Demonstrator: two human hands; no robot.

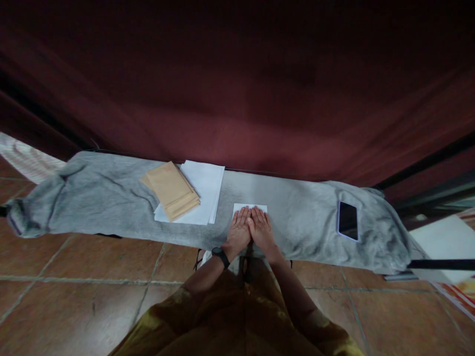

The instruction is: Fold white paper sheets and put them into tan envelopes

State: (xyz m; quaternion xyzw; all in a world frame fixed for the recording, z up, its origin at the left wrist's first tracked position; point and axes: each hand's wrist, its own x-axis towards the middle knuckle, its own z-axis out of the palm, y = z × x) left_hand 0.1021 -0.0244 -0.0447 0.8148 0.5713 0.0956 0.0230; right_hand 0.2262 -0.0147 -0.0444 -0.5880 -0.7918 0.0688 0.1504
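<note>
Both hands lie flat, side by side, on a small white folded paper (pixel 249 207) on a surface covered by a grey cloth (pixel 111 198). My left hand (pixel 238 229), with a black watch on its wrist, has its fingers stretched out and pressed on the paper. My right hand (pixel 261 228) lies beside it, fingers also extended, touching the left. Most of the paper is hidden under the hands; only its far edge shows.
To the left, a stack of tan envelopes (pixel 171 190) rests on white sheets (pixel 204 185). A dark smartphone (pixel 348 220) lies on the cloth at the right. A dark red curtain (pixel 237 89) hangs behind. Brown floor tiles (pixel 74 277) are below.
</note>
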